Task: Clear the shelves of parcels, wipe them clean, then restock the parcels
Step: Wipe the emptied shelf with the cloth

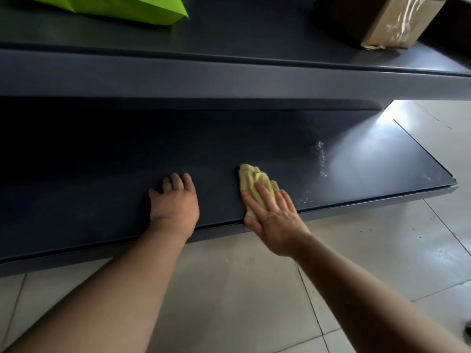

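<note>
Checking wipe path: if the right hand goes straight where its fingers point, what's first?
Looks free: the right hand, flat on the yellow cloth, points over bare lower shelf, clear of the left hand. Rear too dark to judge.

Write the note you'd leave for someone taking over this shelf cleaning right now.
Left hand rests flat on the lower shelf, holding nothing.
Right hand presses the yellow cloth onto that shelf.
Done: no parcels show on the lower shelf; wiping under way.
To do: white specks right of the cloth; the upper shelf holds a green parcel and a brown taped box to clear; then restock.
</note>
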`<state>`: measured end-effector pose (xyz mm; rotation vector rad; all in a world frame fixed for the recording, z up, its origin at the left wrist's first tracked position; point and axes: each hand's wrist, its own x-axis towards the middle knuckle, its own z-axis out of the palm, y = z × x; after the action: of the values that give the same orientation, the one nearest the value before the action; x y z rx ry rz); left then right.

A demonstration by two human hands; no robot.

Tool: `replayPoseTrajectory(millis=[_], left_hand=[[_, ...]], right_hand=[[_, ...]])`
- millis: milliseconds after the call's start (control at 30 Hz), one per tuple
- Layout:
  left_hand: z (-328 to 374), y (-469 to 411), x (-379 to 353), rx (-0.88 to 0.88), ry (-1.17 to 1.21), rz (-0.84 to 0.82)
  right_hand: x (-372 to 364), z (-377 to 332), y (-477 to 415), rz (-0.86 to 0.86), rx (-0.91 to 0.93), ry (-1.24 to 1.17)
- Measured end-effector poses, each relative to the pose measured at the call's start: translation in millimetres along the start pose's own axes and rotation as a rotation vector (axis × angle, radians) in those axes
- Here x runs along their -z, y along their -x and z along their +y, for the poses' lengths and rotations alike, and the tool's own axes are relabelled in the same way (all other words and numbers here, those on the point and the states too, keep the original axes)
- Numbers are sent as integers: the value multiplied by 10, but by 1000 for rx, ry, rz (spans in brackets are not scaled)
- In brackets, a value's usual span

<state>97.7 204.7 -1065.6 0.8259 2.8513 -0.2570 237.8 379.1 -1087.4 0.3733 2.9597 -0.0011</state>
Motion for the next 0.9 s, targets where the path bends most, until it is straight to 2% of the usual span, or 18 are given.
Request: replayPoseTrajectory(millis=[167,267,467,600,667,800,900], left_hand=[[443,-26,18,-60,113,54],[728,-75,45,-52,150,68],[979,-154,78,39,131,48],[1009,-265,110,85,105,51],[1019,-318,129,94,81,48],[1074,-343,118,102,161,8],[1090,-342,125,118,172,-21]], right_hand=[[-11,858,163,-76,-140,-54],[49,1188,120,-138,-157,-88],[56,932,-154,-27,76,-33],[92,1141,-320,26,220,-18],[90,1394,-336,41,174,-55],[102,1994,-350,3,-31,-80],[108,2035,-408,7,-98,-59]])
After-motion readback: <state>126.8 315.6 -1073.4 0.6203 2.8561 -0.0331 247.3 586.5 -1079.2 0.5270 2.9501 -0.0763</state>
